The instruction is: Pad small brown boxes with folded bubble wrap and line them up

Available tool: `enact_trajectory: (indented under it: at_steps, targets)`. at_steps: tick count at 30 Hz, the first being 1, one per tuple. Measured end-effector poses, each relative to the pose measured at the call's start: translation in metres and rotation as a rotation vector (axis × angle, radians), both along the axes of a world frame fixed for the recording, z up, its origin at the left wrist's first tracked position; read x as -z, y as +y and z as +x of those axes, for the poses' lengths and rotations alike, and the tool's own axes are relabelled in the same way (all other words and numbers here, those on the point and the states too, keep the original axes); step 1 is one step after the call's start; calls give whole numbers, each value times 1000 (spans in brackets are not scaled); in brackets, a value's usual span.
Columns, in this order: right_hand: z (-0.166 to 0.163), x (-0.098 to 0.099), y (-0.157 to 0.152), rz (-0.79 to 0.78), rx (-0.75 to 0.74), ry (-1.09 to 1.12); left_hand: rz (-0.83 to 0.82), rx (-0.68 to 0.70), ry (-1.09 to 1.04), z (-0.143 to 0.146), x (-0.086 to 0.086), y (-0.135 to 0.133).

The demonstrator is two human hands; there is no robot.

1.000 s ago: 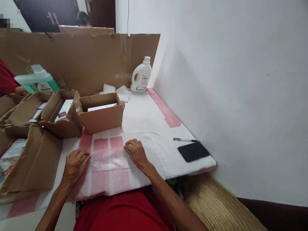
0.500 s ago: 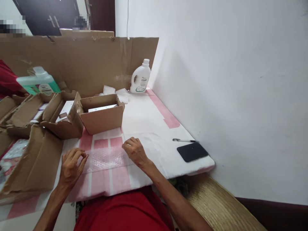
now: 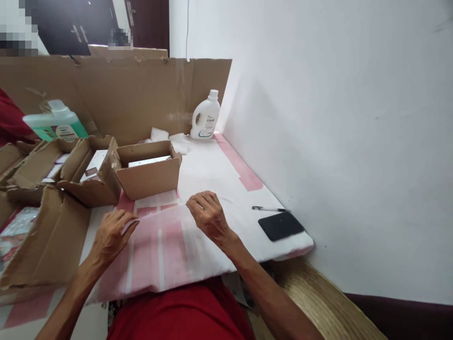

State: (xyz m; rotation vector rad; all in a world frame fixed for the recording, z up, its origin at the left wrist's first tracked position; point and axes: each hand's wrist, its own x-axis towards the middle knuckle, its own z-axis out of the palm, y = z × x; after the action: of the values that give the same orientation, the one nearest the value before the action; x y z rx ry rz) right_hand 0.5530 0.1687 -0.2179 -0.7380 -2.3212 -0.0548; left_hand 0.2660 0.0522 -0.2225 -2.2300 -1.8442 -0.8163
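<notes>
A clear sheet of bubble wrap [image 3: 157, 218] stretches between my two hands, just above the pink-and-white cloth of the table. My left hand [image 3: 115, 232] pinches one end of it between thumb and fingers. At the other end, my right hand [image 3: 209, 213] is closed on the sheet's corner. Its bubbles are blurred, and its lower outline is hard to make out against the cloth. Right behind my hands stands a cardboard box [image 3: 150, 179] with a white box [image 3: 150, 161] inside.
More open cardboard boxes [image 3: 46, 236] crowd the left side. A green liquid jug [image 3: 56, 123] and a white bottle [image 3: 206, 117] stand by the cardboard partition [image 3: 134, 94]. A pen [image 3: 269, 208] and a black phone-like slab [image 3: 281, 225] lie at right, near the wall.
Both hands have moved up and away from me, the right one slightly rightward. The bubble wrap has risen with them and is seen more edge-on.
</notes>
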Motion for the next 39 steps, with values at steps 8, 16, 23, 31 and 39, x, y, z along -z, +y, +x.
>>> enact_trajectory:
  at_steps: [8,16,23,31,39]
  targets:
    - [35,-4,-37,57,-148,4,183,-25,168,10,-19,-53]
    - [55,57,-73,-110,-184,-220,29,48,69,31,45,-98]
    - [16,35,-78,-460,-206,62,-233,19,-239,44,19,-76]
    - [-113,86,-73,-568,-198,74,-54,-84,-27,64,115,-15]
    - [-80,99,-57,-528,-26,-156,-262,-287,100,58,119,-15]
